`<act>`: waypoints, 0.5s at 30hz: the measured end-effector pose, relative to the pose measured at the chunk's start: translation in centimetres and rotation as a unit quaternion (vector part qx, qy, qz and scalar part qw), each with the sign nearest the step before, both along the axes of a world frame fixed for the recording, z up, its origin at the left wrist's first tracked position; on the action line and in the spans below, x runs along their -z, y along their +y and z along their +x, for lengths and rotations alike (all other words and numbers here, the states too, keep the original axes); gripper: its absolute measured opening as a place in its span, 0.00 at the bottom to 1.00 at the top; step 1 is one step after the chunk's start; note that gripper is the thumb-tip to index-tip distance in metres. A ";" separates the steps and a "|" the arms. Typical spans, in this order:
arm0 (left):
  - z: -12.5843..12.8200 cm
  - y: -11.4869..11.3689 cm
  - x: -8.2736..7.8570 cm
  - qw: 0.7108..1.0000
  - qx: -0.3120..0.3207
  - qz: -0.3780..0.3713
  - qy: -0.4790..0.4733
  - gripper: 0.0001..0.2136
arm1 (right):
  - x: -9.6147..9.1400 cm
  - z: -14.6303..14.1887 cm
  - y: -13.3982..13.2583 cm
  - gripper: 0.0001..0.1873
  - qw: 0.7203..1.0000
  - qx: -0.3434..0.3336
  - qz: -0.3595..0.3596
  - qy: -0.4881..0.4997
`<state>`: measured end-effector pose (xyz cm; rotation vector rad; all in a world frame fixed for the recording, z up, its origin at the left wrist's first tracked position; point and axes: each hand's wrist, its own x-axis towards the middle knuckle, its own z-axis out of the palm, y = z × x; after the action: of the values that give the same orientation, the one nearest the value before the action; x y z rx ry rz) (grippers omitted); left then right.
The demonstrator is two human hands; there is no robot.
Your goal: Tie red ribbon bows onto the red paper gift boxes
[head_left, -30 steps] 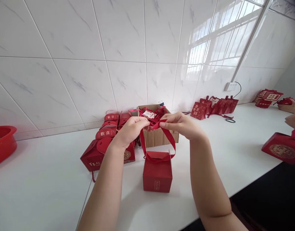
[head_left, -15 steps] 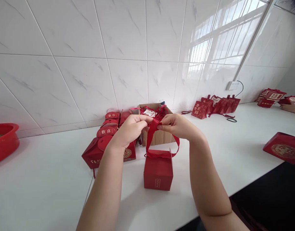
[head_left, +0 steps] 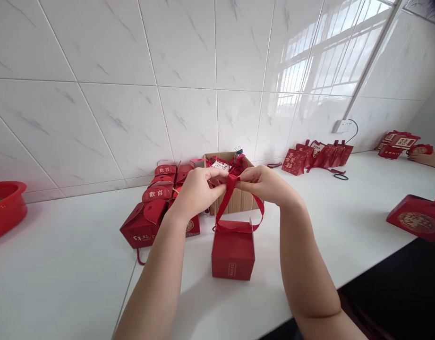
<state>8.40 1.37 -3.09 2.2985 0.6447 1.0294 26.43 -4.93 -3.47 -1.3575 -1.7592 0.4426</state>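
A small red gift box [head_left: 233,255] stands on the white counter [head_left: 61,264] in front of me. A red ribbon [head_left: 227,200] rises from its top in two strands to my hands. My left hand [head_left: 198,191] and my right hand [head_left: 265,184] meet above the box, each pinching the ribbon's upper end with closed fingers. The knot or fold between the fingertips is too small to make out.
Behind the box sits an open cardboard carton [head_left: 234,200] of red ribbons and tags. Several red boxes [head_left: 149,217] are stacked to its left. A red basin [head_left: 6,205] is far left, more red boxes [head_left: 318,156] by the wall, another person's hand [head_left: 430,158] far right.
My hands have drawn closer together and slightly up, and the ribbon loop between them has narrowed. The box has stayed in place.
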 end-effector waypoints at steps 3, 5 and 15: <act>0.0 0.0 0.0 1.000 -0.029 -0.008 -0.004 0.10 | -0.3 -0.2 -0.3 0.24 1.000 0.001 -0.011 0.013; -0.1 0.0 0.0 0.999 -0.048 -0.013 -0.005 0.09 | -0.6 -0.4 -0.5 0.21 1.000 0.006 -0.019 0.016; -1.7 -0.4 -1.0 0.995 -0.093 -0.028 -0.030 0.06 | -1.1 1.2 -2.3 0.16 0.999 0.047 -0.008 0.019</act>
<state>6.68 0.99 -2.05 2.1810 0.8658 1.1455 27.65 -7.21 -2.37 -1.4277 -1.6564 0.4279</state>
